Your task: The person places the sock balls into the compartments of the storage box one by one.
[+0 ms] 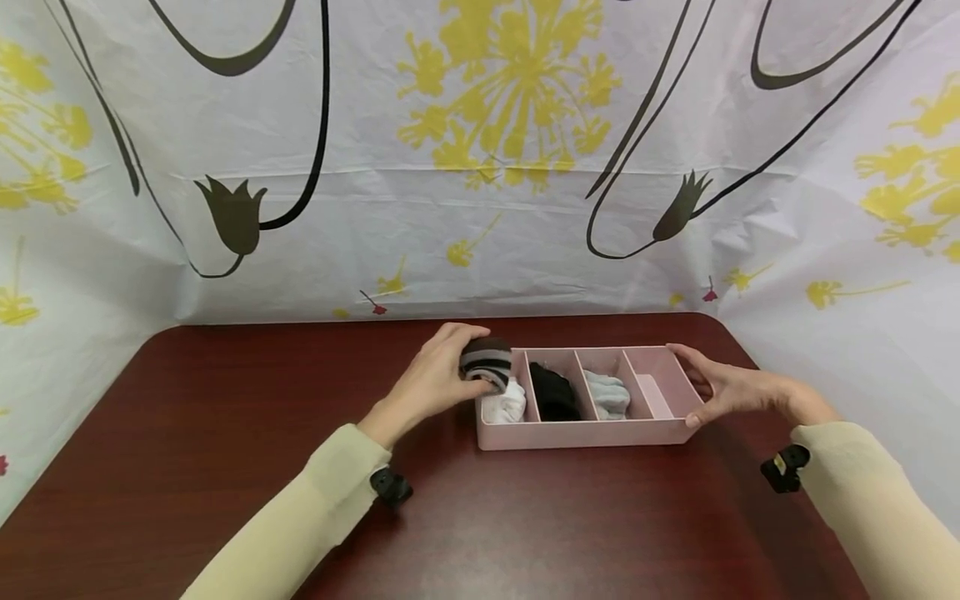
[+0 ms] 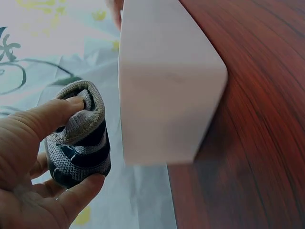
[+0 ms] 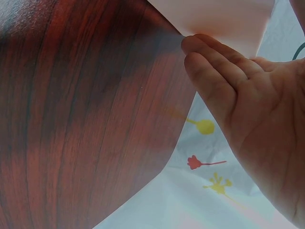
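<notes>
My left hand holds a rolled striped sock in grey, black and brown over the left end of a pink divided storage box. In the left wrist view, the thumb presses into the top of the rolled sock while the fingers support it from beneath. A white sock lies in the leftmost compartment, partly hidden by the striped one. My right hand grips the box's right end, thumb at the front corner and index finger at the back one. Its other fingers lie against the end wall.
Further compartments hold a black sock and a pale grey sock; the rightmost shows its bare bottom. The box stands on a dark red wooden table. A white flower-patterned sheet hangs behind the table and along its sides.
</notes>
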The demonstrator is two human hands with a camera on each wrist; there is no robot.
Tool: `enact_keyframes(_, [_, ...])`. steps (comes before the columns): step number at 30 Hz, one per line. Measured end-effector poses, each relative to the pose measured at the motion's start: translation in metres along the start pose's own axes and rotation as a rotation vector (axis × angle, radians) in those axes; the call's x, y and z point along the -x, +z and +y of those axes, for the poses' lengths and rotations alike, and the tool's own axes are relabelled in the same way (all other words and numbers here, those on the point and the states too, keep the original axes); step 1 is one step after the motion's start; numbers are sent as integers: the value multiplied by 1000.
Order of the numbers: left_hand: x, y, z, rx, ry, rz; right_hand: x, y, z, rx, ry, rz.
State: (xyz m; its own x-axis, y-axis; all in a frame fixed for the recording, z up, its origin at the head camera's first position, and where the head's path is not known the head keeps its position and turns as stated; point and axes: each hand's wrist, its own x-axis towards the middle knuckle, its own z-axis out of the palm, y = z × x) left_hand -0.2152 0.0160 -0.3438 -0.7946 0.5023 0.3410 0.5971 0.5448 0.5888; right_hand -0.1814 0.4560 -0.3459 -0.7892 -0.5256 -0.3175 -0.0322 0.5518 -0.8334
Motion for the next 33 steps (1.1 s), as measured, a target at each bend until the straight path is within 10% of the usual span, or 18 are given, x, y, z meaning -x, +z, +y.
enact_keyframes(33, [-72,94,106,0,24,-166,0,1,-3,32,10,-8])
